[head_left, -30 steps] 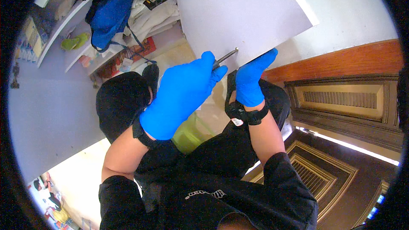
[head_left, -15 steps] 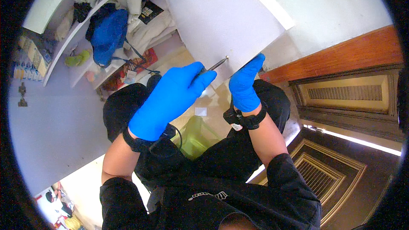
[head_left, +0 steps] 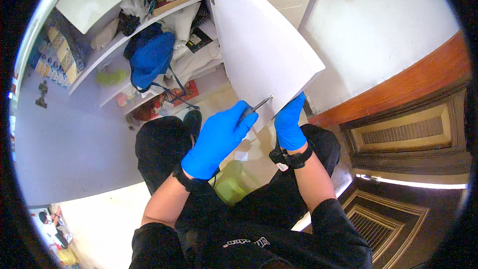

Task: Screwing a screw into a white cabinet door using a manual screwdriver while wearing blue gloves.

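Observation:
My left hand, in a blue glove, is closed around a screwdriver. Its dark shaft slants up to the right, with the tip at a small screw or hole near the lower end of a white cabinet door. The door stands open on a hinge at its far end. On the opposite edge of the door, my gloved right hand is closed against the panel. Its fingertips are partly hidden at the edge, and a black strap circles the wrist.
Shelves at the left hold a blue bag, pale folded cloth and a green item. Between my knees sits a green translucent bin near a white slip. A brown louvred door stands at right. Another person appears far lower left.
The view has shifted, so the cabinet, door and hands all sit lower and slightly to the right. The screwdriver tip stays at the same spot on the door, and both hands keep their holds.

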Motion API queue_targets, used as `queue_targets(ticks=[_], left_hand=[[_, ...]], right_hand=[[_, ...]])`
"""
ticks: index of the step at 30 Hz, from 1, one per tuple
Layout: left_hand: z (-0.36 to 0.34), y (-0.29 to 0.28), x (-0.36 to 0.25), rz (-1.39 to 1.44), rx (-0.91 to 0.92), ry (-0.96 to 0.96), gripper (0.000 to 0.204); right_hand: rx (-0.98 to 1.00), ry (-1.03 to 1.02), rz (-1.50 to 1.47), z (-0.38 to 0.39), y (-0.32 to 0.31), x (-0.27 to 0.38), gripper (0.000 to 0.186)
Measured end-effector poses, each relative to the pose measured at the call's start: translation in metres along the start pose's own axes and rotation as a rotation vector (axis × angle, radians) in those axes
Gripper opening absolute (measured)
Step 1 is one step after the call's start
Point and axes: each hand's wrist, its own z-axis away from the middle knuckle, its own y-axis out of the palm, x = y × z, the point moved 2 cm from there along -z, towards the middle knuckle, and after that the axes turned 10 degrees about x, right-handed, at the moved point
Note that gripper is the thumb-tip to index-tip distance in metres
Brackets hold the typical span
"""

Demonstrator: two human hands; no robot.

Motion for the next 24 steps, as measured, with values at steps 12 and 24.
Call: queue_targets(ticks=[12,24], left_hand=[[0.003,-0.002,-0.001,-0.195,-0.226,0.126,0.023],[0.005,0.001,0.003,-0.134,-0.23,0.087,0.021]], right_hand=[[-0.076,0.165,-0.257,-0.004,0.007,0.01,0.044],[-0.123,0.175,-0.266,-0.002,0.002,-0.007,0.044]])
